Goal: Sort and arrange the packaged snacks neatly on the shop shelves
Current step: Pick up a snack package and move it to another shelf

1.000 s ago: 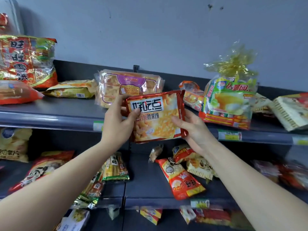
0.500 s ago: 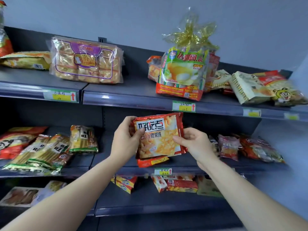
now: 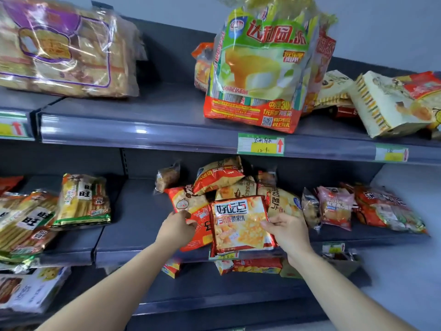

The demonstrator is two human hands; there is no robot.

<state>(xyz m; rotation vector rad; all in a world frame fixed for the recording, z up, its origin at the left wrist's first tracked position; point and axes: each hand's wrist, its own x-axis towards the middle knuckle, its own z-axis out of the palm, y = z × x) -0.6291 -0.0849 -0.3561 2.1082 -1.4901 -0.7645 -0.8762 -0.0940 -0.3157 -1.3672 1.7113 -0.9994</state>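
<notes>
Between left hand (image 3: 175, 226) and right hand (image 3: 287, 232) lies the red packet (image 3: 241, 225).

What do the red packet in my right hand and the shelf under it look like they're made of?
Packet: thin plastic film, possibly foil-lined; a glossy printed face with creases and glare. Shelf: probably painted sheet metal; a smooth dark-grey surface with a soft sheen and a folded front lip.

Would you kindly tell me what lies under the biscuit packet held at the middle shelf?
Beneath the biscuit packet, a red packet pokes out leftward and a price label shows below; the rest is covered.
</notes>
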